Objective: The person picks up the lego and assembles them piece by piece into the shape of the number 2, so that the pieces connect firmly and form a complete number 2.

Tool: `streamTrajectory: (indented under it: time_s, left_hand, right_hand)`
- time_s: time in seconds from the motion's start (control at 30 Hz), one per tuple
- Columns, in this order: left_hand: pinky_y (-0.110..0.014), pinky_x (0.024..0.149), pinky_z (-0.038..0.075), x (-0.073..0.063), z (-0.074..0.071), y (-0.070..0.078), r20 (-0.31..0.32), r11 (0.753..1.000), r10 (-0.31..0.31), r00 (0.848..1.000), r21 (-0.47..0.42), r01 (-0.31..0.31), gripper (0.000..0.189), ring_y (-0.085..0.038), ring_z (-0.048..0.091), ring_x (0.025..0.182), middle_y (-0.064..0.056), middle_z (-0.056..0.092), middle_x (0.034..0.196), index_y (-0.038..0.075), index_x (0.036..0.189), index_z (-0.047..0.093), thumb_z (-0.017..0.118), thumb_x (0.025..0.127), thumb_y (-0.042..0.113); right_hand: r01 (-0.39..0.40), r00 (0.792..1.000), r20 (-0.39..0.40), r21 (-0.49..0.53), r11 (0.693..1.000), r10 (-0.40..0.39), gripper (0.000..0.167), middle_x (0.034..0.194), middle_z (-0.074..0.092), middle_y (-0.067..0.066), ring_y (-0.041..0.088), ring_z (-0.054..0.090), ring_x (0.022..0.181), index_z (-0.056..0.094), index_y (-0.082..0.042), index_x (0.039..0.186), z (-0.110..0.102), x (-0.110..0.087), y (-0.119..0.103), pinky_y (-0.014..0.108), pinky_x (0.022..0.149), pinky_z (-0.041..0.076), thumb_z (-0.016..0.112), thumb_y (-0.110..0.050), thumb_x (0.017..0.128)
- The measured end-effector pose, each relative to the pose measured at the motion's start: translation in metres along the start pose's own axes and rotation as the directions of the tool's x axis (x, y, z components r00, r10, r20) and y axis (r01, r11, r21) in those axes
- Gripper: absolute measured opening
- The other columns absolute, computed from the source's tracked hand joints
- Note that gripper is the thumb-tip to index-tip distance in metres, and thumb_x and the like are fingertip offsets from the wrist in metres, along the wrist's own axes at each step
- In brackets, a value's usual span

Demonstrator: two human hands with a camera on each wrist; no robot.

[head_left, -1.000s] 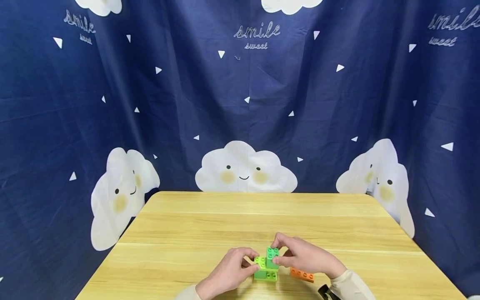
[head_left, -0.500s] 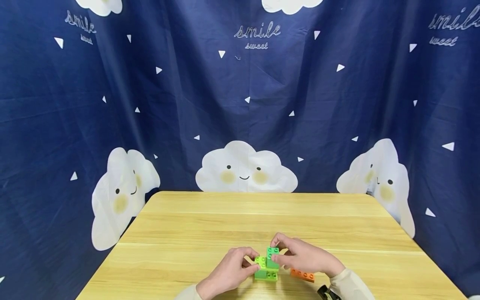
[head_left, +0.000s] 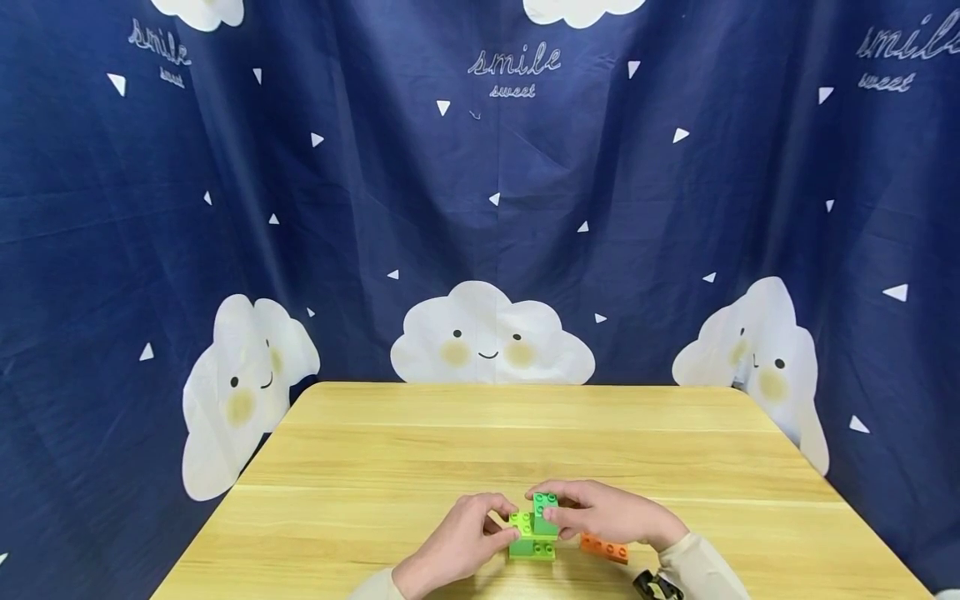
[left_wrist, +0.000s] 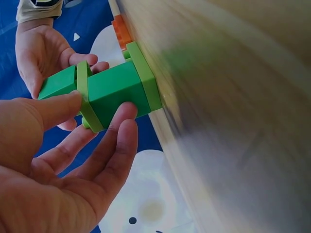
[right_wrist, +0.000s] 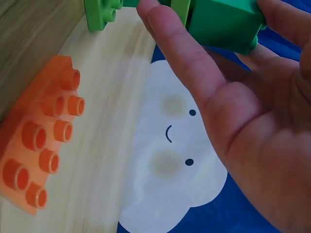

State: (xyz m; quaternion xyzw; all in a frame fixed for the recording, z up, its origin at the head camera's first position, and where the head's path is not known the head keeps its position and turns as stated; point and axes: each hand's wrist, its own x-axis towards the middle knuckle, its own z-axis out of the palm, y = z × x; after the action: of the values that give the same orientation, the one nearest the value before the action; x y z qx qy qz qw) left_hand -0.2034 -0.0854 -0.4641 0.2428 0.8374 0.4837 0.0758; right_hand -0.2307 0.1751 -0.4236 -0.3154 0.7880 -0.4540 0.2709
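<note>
A small stack of toy building bricks stands on the wooden table: a lime bottom plate, a green brick, a lime upper plate and a green top brick at its right end. My left hand pinches the upper plate's left end between thumb and fingers. In the left wrist view, two more of its fingers lie along the lower green brick. From the right, my right hand grips the top brick, thumb on the near side and fingers at the far side. Studs show on the bottom plate's right half.
An orange studded plate lies on the table just right of the stack, partly below my right hand; its studs face up. The wooden table reaches back to a dark blue curtain with printed clouds. A dark band circles the right wrist.
My right hand has lowered slightly, its fingers shifting left along the far side of the top brick. The left hand and the stack have stayed in place.
</note>
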Motion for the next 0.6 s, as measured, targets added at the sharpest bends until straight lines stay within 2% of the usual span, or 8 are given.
streamTrajectory:
  time_s: [0.17,0.4,0.53,0.6]
  left_hand:
    - [-0.018,0.065,0.057,0.0001,0.0002,0.0004,0.001,1.000,0.000,1.000,0.004,0.000,0.020,-0.003,0.068,0.076,-0.002,0.073,0.107,0.005,0.112,0.072,0.075,0.094,0.014]
    - [-0.018,0.064,0.057,0.0002,0.0006,0.0004,-0.003,1.000,-0.002,1.000,-0.004,0.002,0.020,-0.003,0.068,0.076,-0.002,0.073,0.105,0.005,0.112,0.072,0.075,0.094,0.013]
    - [-0.018,0.064,0.057,0.0002,0.0007,0.0001,-0.005,1.000,-0.002,1.000,-0.006,0.002,0.020,-0.004,0.069,0.076,-0.002,0.073,0.105,0.006,0.112,0.072,0.075,0.094,0.013]
    - [-0.018,0.065,0.057,0.0001,0.0008,0.0001,-0.004,1.000,-0.001,1.000,-0.005,0.001,0.020,-0.004,0.069,0.076,-0.002,0.073,0.106,0.006,0.112,0.072,0.075,0.094,0.014]
  right_hand:
    - [0.021,1.000,0.010,0.018,1.000,-0.022,0.044,0.133,0.063,0.009,0.030,0.073,0.102,0.051,-0.008,0.148,-0.0012,-0.0004,-0.0002,0.040,0.088,0.060,0.050,-0.029,0.110]
    - [0.059,0.998,0.035,0.064,0.996,-0.061,0.047,0.124,0.068,0.007,0.020,0.071,0.107,0.048,0.001,0.148,-0.0024,0.0009,0.0037,0.041,0.089,0.060,0.050,-0.026,0.110]
    - [0.059,0.998,0.025,0.071,0.996,-0.061,0.047,0.124,0.068,0.005,0.019,0.071,0.107,0.051,0.001,0.147,-0.0021,0.0023,0.0072,0.040,0.089,0.060,0.052,-0.027,0.109]
    - [0.054,0.998,0.016,0.061,0.997,-0.055,0.046,0.117,0.070,0.006,0.022,0.072,0.101,0.052,-0.001,0.145,-0.0023,0.0024,0.0081,0.039,0.086,0.061,0.053,-0.028,0.108]
